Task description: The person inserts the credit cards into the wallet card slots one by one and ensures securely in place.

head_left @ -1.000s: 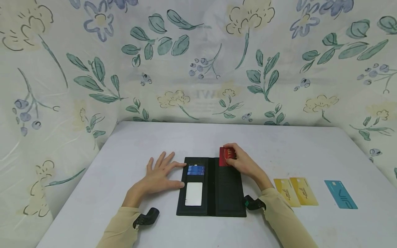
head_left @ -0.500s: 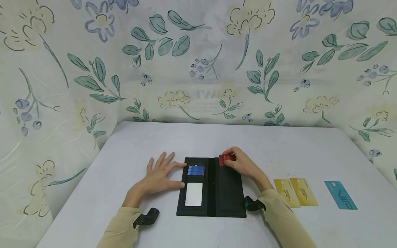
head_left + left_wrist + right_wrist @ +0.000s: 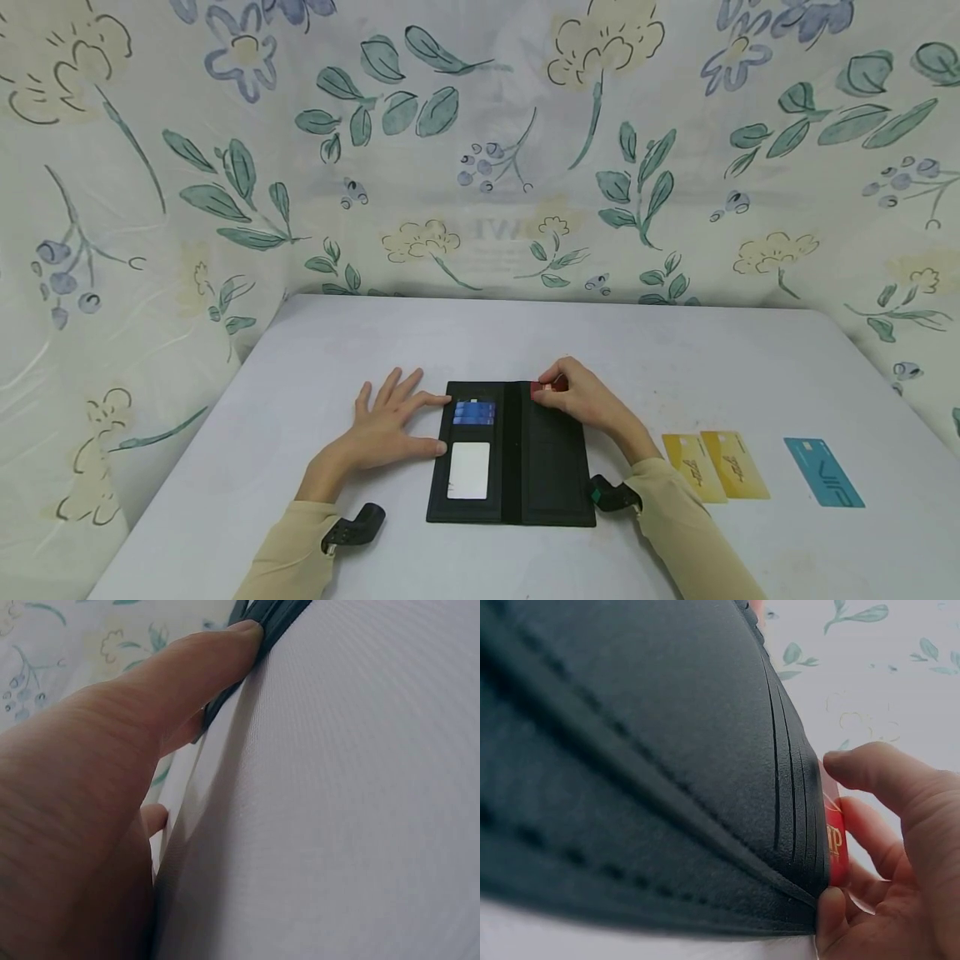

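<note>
A black long wallet (image 3: 555,471) lies unfolded on the white table. Its left half holds blue cards (image 3: 474,412) in the upper slots and a white panel (image 3: 468,471) below. At the top of its right half, my right hand (image 3: 587,398) pinches a red card (image 3: 838,851) with gold lettering; most of the card is hidden inside a slot, and a narrow strip shows above the layered slot edges. My left hand (image 3: 378,435) lies with fingers spread, its index finger and thumb touching the wallet's left edge. In the left wrist view, the thumb (image 3: 202,664) presses against the wallet's side.
Two yellow cards (image 3: 735,464) lie side by side on the table (image 3: 750,358), right of my right forearm. Farther right is a blue-green VIP card (image 3: 825,472). A floral-print sheet (image 3: 487,242) rises behind the table. Each wrist carries a small black camera (image 3: 356,525).
My right hand has pushed the red card down into the wallet's right half, so only a thin strip shows. The left hand and wallet have stayed put.
</note>
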`<state>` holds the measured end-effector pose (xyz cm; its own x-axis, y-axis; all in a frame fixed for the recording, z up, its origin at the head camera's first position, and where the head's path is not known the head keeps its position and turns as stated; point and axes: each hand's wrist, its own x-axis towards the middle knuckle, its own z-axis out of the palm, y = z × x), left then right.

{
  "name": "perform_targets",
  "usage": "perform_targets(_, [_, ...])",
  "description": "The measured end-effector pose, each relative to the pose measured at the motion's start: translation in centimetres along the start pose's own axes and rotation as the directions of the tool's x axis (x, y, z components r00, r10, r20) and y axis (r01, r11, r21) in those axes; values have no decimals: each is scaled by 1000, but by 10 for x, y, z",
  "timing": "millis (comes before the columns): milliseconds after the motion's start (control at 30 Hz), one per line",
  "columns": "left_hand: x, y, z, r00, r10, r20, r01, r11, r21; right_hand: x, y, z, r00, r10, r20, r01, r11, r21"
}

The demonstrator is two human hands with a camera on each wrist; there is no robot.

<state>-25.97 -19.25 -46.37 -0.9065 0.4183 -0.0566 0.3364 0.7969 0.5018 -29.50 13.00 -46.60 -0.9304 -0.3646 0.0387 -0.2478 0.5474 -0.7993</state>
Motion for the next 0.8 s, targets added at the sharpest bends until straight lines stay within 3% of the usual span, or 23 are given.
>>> perform_targets(367, [1, -1, 0, 1000, -11, 2, 11, 1000, 5, 3, -2, 0, 998, -57, 25, 58, 998, -40])
perform_targets(800, [1, 0, 0, 1000, -6, 3, 6, 1000, 12, 0, -5, -2, 997, -63, 39, 66, 995, -78])
